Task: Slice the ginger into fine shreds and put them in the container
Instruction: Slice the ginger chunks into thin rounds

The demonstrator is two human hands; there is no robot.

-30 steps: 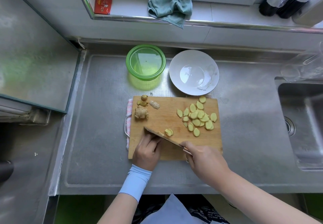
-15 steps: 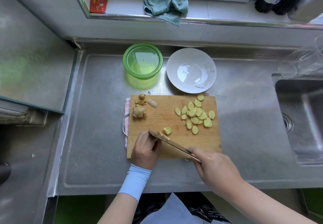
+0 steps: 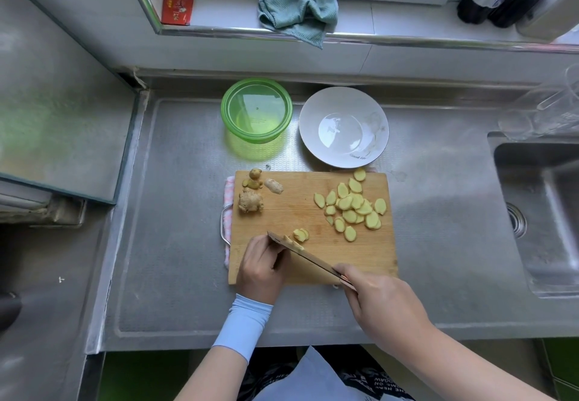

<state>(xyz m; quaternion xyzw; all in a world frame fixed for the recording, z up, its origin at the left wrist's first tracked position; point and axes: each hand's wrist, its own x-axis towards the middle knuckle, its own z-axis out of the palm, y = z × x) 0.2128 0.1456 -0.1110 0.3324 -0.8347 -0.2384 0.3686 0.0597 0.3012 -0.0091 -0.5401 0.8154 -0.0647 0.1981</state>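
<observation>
Head view: right grip [image 3: 385, 303] clasps knife [image 3: 310, 264]; blade hides whether curled left grip [image 3: 261, 270] holds anything.

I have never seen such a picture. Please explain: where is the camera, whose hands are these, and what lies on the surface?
No machine here: a person wears a camera on the head, looking down at their own hands. The right hand grips a broad steel knife over a rectangular wooden cutting board. The left hand, fingers curled, rests beside the blade; what it steadies is hidden. On the board lie pale yellow ginger slices and unpeeled brown ginger knobs. Beyond it stand a round green plastic container and a white bowl.
</observation>
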